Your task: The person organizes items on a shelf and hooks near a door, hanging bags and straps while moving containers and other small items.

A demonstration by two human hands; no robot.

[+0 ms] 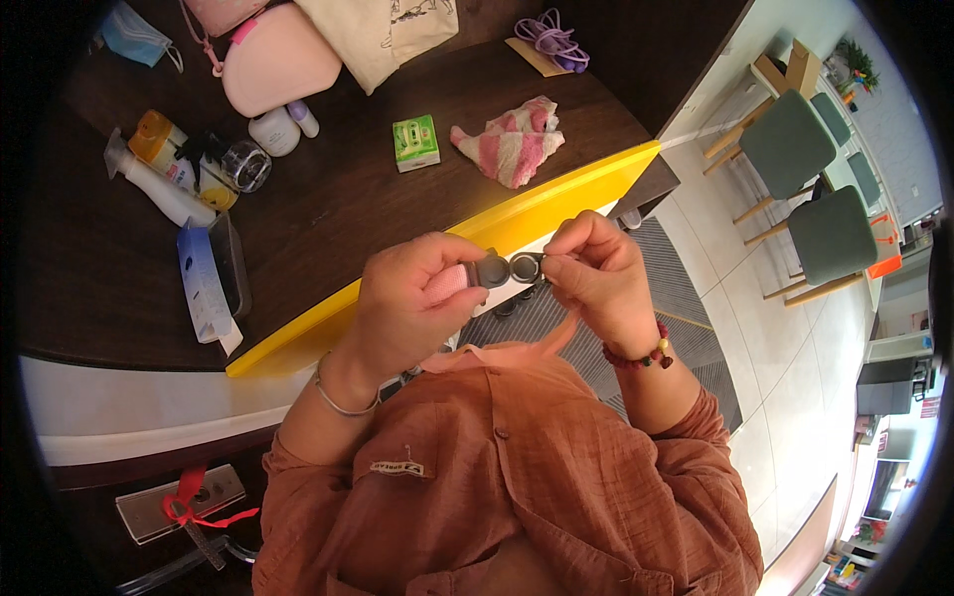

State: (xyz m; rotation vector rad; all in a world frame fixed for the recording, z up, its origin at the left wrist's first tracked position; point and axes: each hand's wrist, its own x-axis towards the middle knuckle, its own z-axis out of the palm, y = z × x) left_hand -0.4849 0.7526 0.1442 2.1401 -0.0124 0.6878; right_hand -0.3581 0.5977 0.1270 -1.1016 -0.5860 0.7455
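Observation:
My left hand wraps around a pink textured strap that ends in a dark round fitting. Right beside that fitting, a dark ring-shaped piece is pinched between the thumb and forefinger of my right hand. The two round pieces lie side by side; whether they are joined cannot be told. Both hands are in front of my body, near the pulled-out yellow drawer front. Pale orange fabric hangs below the hands.
The dark wooden desk holds a green box, a pink-and-white cloth, purple cable, a pink pouch, a white spray bottle and a blue-and-white box. Green chairs stand at the right.

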